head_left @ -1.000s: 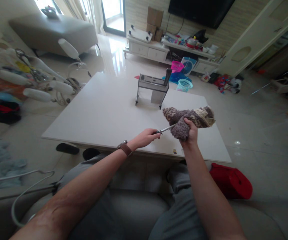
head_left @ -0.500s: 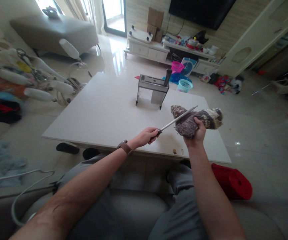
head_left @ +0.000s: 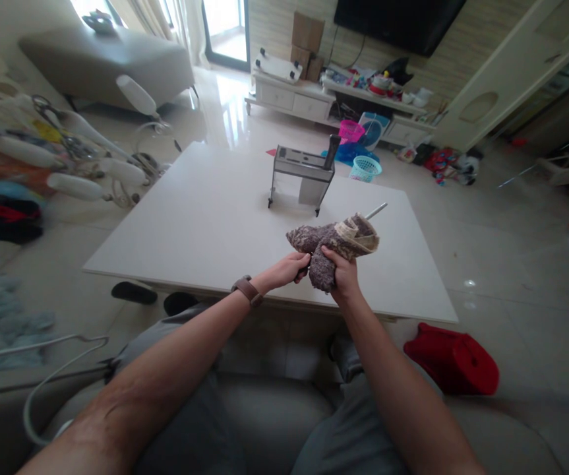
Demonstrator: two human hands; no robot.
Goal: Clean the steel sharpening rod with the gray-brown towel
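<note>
My left hand (head_left: 296, 266) is closed on the dark handle of a sharpening steel (head_left: 376, 210), whose light metal tip shows past the far end of a cloth. That shaggy brown cloth (head_left: 322, 269), bunched up with a cream underside, is gripped by my right hand (head_left: 344, 273) and lies against the rod. It hides most of the rod; whether it wraps fully round I cannot tell. Both hands are over the near part of the white table (head_left: 205, 224). Beyond them stands a knife block (head_left: 304, 165) with a dark handle sticking up at its right end.
A red pointed thing (head_left: 271, 152) shows behind the block's left end. On the floor are a red bag-like object (head_left: 455, 361) to the right, a turquoise basket (head_left: 366, 168) and a pink basket (head_left: 351, 130). White-padded metal equipment (head_left: 120, 171) stands left of the table.
My right hand has moved left with the cloth, down the rod towards the handle. The cloth now covers most of the rod. My left hand has barely moved.
</note>
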